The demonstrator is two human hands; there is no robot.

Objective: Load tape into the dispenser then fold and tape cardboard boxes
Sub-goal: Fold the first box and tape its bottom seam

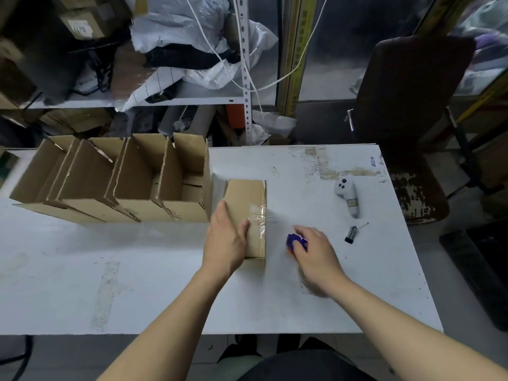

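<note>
A small closed cardboard box [251, 199] stands on the white table [137, 270], with a strip of clear tape across its top and down its right side. My left hand [226, 240] holds the box's near left corner, thumb on top. My right hand [316, 254] grips a blue tape dispenser [295, 240] with an orange part, just right of the box and low over the table; most of the dispenser is hidden under my fingers. A row of several open folded boxes [115, 182] stands to the left, against the taped box.
A white handheld controller [347, 195] and a small black tool with a metal pin [352, 233] lie at the right of the table. A dark chair [412, 119] stands past the right corner. Cluttered metal shelves [165, 100] run behind the table.
</note>
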